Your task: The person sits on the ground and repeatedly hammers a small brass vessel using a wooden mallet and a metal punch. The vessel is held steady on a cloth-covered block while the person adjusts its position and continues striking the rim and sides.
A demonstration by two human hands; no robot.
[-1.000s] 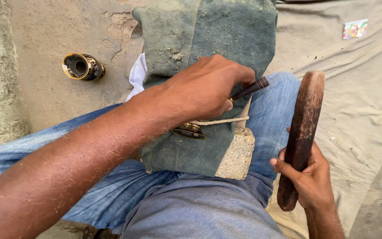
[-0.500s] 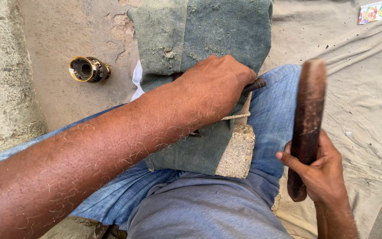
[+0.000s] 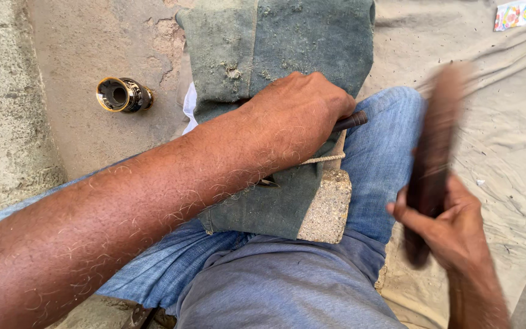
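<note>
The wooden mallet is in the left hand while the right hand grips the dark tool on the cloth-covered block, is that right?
No, the hands are swapped. The head view shows the wooden mallet in the right hand and the left hand gripping the dark tool.

Rough stone block [image 3: 327,207], dusty cloth [image 3: 287,49], shiny brass piece [image 3: 120,94]

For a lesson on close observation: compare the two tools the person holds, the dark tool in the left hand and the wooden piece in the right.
The dark tool is thin, and only its tip shows beyond the left hand; the wooden piece is thick, long and mostly visible above the right hand. The tool is sharp in the picture and lies low over the cloth-covered block; the wooden piece is blurred and upright. Both are dark and gripped in closed fists.
</note>
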